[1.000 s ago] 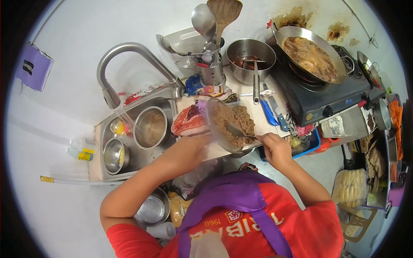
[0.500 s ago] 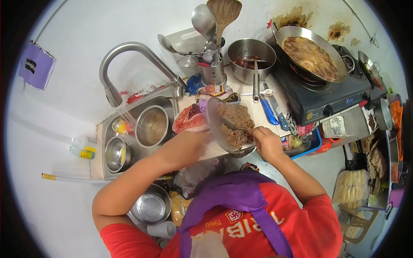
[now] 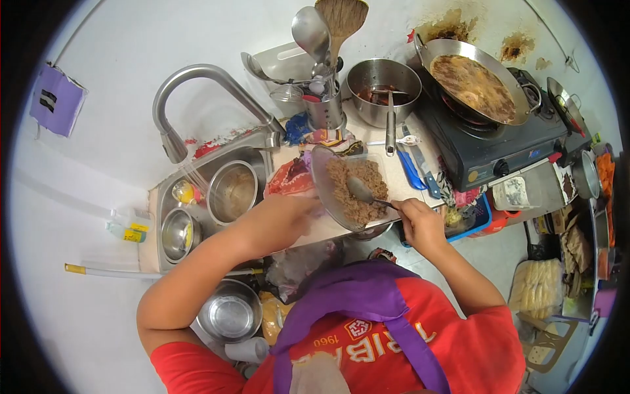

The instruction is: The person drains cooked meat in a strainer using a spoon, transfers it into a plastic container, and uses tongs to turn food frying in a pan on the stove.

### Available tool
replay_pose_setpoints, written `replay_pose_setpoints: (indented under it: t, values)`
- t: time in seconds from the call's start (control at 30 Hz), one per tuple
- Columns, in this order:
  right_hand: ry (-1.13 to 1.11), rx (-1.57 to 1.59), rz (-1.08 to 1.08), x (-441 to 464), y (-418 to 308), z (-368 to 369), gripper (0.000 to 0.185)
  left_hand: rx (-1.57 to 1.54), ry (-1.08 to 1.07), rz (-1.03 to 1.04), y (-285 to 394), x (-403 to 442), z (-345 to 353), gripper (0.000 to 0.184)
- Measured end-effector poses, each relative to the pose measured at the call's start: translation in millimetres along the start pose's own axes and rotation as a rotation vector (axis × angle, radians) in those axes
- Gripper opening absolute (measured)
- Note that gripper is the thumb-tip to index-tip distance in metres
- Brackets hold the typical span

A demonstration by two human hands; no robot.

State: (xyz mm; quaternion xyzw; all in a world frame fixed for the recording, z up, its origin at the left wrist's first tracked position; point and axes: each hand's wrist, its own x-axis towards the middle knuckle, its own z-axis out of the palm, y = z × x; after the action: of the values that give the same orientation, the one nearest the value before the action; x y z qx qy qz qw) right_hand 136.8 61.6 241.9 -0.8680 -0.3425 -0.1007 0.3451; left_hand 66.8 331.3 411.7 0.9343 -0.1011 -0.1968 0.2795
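Spoon (image 3: pixel 360 189) shifted right, pinched in right fingers (image 3: pixel 401 205), head beyond on mince (image 3: pixel 375 174); left fingers (image 3: pixel 316 209) blurred, unclear.

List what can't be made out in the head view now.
- Left hand: fingers motion-blurred; its grip on the tub is unclear.
- Tub bottom: hidden by the mince.
- Wok: bottom hidden by cloudy, bubbling liquid.
- Bottle: label print too small.
- Stove knob: markings too small.
- Person's legs: hidden by their own torso and cut off by the bottom edge.
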Motion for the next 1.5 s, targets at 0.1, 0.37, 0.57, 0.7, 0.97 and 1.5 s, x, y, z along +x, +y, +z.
replay_pose_setpoints:
  t: [0.1,0.37,0.57,0.7,0.97,1.5]
  values:
    - [-0.005,-0.023,0.006,-0.8,4.9,5.3,0.024,0.020,-0.004,-0.017,1.0,-2.8,-3.4,0.036]
    - [-0.022,0.049,-0.040,-1.7,-11.0,-7.9,0.025,0.056,-0.008,-0.041,4.8,-6.5,-7.1,0.036]
    - [-0.068,0.036,-0.103,-10.8,-10.9,5.4,0.030,0.074,-0.011,-0.037,4.2,-5.7,-2.6,0.036]
    - [-0.033,-0.043,-0.084,-10.0,10.0,18.2,0.028,0.079,0.007,-0.036,1.5,-7.4,-1.5,0.036]
    - [-0.050,0.073,-0.024,-6.3,-8.0,-3.8,0.036,0.080,0.052,-0.013,-10.3,-10.2,3.7,0.037]
    - [-0.035,-0.081,-0.050,-8.6,12.7,10.8,0.028,0.080,0.037,-0.012,-13.7,-9.8,6.8,0.039]
